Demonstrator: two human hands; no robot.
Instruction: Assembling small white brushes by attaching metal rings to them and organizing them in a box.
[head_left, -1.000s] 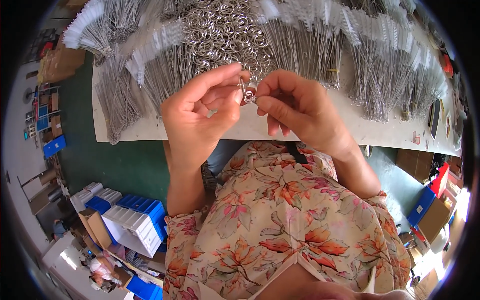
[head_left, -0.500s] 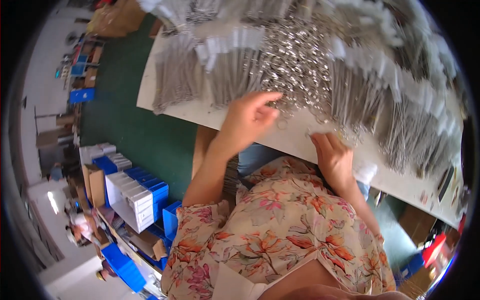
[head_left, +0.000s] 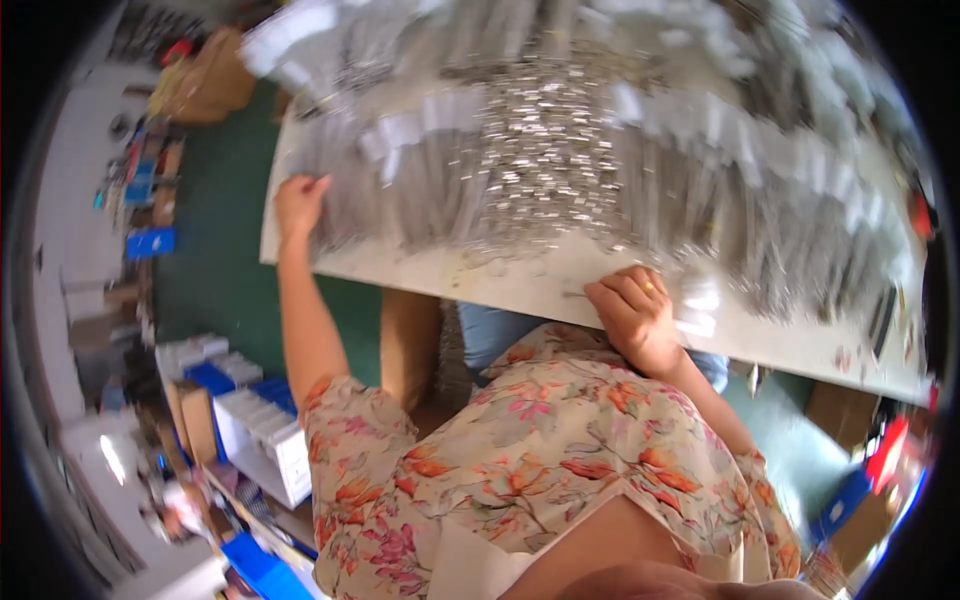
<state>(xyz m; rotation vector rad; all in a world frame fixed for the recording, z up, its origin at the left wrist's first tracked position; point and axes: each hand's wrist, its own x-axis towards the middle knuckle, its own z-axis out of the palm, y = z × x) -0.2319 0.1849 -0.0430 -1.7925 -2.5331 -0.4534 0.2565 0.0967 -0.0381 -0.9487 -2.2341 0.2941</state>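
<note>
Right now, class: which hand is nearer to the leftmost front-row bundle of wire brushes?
Left. The left hand is at the left side of the brush bundle; the right hand is far to its right, by the front edge of the table.

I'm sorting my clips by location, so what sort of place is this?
Probably a workshop or factory: the worktable bears rows of wire brushes and heaped metal pieces, with plastic bins nearby.
</note>
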